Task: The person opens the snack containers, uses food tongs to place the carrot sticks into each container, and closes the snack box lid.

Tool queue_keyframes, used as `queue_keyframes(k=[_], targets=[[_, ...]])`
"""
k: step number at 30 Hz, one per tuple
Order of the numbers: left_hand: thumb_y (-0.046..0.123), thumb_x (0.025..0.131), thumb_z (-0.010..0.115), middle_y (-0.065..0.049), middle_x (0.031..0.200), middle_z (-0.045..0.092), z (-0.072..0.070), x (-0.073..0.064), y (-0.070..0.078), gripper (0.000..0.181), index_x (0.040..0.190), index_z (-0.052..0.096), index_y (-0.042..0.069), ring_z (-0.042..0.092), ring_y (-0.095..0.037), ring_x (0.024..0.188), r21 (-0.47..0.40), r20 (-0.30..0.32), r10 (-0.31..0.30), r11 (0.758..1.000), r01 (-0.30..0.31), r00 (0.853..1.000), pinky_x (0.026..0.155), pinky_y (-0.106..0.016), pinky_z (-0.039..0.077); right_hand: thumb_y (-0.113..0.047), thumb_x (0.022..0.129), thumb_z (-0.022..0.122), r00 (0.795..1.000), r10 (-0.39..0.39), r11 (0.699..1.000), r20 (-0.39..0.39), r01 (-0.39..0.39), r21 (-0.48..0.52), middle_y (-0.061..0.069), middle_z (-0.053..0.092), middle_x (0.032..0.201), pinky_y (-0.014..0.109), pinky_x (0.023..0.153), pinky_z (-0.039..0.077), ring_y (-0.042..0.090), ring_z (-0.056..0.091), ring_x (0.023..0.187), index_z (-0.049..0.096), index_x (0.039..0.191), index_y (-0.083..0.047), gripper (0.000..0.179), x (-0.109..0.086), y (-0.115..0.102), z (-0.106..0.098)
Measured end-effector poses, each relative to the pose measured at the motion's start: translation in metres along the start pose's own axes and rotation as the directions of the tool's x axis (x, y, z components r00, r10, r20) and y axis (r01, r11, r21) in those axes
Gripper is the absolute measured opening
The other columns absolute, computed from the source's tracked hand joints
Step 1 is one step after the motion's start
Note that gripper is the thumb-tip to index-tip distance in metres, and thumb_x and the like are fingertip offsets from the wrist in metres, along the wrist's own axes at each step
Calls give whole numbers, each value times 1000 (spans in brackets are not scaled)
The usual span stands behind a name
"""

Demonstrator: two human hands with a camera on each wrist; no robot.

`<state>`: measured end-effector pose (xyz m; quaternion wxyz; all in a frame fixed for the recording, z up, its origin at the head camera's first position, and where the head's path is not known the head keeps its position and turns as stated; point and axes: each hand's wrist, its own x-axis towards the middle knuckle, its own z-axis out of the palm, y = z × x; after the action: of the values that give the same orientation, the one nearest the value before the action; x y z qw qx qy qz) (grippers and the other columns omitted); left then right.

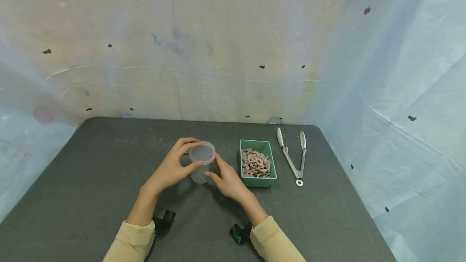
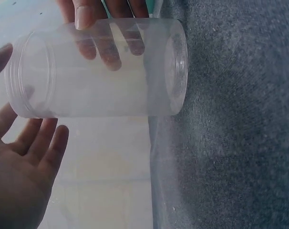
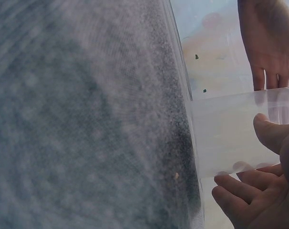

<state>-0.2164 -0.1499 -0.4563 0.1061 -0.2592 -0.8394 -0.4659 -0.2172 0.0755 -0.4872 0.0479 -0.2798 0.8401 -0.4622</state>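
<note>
A clear, round plastic jar (image 1: pixel 198 177) stands upright on the dark table, with a translucent lid (image 1: pixel 202 153) at its top. My left hand (image 1: pixel 174 170) holds the lid end, thumb on the near side and fingers around the far side. Lower down, my right hand (image 1: pixel 229 181) grips the jar's body between thumb and fingers. Through the clear wall in the left wrist view, the jar (image 2: pixel 101 95) shows nothing inside, and the right fingertips (image 2: pixel 111 59) show against its side. The right wrist view has the right thumb (image 3: pixel 268 131) across the jar wall.
Right of the jar stands a green rectangular tub (image 1: pixel 257 182) holding many small, curled, greyish-brown pieces (image 1: pixel 255 163). Metal tongs (image 1: pixel 291 163) lie spread beside it, near the table's right side. A pale plastic sheet (image 1: pixel 218 51) hangs behind and beside the table (image 1: pixel 109 165).
</note>
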Motion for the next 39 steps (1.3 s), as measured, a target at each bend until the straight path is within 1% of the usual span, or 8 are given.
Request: queue_keyframes(k=[6, 9, 14, 18, 21, 26, 34, 39], targets=[[18, 87, 88, -15, 142, 47, 4, 1, 2, 60, 140, 62, 7, 51, -35, 127, 37, -69, -42, 998, 45, 997, 99, -58, 49, -20, 107, 62, 1000, 3, 1000, -1, -3, -2, 12, 44, 161, 48, 117, 41, 25, 44, 147, 23, 166, -15, 71, 0, 0, 0], [19, 86, 89, -17, 146, 44, 5, 2, 1, 64, 141, 60, 7, 48, -36, 130, 37, -71, -48, 998, 51, 996, 101, -58, 48, -20, 107, 62, 1000, 3, 1000, -2, -3, -2, 13, 44, 160, 49, 117, 42, 26, 45, 147, 23, 166, -14, 71, 0, 0, 0], [20, 96, 78, -13, 166, 27, 3, 1, 0, 62, 152, 51, 10, 30, -39, 150, -18, 13, -32, 999, 32, 999, 109, -66, 41, -23, 108, 61, 1000, 4, 1000, -3, -4, -6, 13, 44, 160, 49, 115, 43, 27, 46, 146, 22, 166, -14, 71, 0, 0, 0], [11, 104, 65, -12, 171, 23, 2, 0, -1, 58, 158, 45, 9, 21, -42, 156, -58, 76, 13, 998, -8, 997, 110, -73, 35, -22, 108, 61, 1000, 8, 1000, -2, -8, -5, 14, 44, 160, 49, 115, 44, 28, 46, 146, 21, 166, -13, 71, 0, -1, 0], [7, 105, 60, -14, 170, 26, 1, -1, -2, 56, 158, 43, 7, 24, -43, 154, -72, 92, 36, 997, -29, 995, 109, -72, 36, -21, 108, 60, 1000, 6, 1000, -3, -6, -3, 15, 44, 160, 49, 115, 43, 28, 46, 146, 22, 166, -11, 70, 1, -1, 0], [7, 105, 62, -15, 166, 32, 1, -1, -1, 54, 157, 45, 6, 29, -41, 152, -68, 86, 46, 997, -40, 995, 109, -68, 39, -21, 108, 61, 1000, 8, 1000, -1, -8, -11, 15, 43, 161, 49, 115, 43, 29, 46, 146, 22, 166, -11, 71, 0, 0, 0], [10, 102, 68, -17, 159, 40, 3, -1, 0, 53, 152, 51, 5, 36, -43, 147, -8, 33, 50, 999, -50, 998, 108, -70, 39, -20, 107, 61, 1000, 5, 1000, -1, -6, -15, 14, 44, 161, 48, 115, 44, 28, 46, 146, 22, 166, -12, 71, 0, 0, 0], [11, 98, 74, -17, 155, 44, 3, 0, 2, 54, 148, 55, 3, 42, -41, 142, 29, -1, 34, 999, -34, 999, 104, -67, 45, -21, 108, 61, 1000, 2, 1000, -7, -2, -19, 14, 44, 160, 49, 114, 44, 28, 47, 145, 22, 166, -13, 71, 1, 2, 1]])
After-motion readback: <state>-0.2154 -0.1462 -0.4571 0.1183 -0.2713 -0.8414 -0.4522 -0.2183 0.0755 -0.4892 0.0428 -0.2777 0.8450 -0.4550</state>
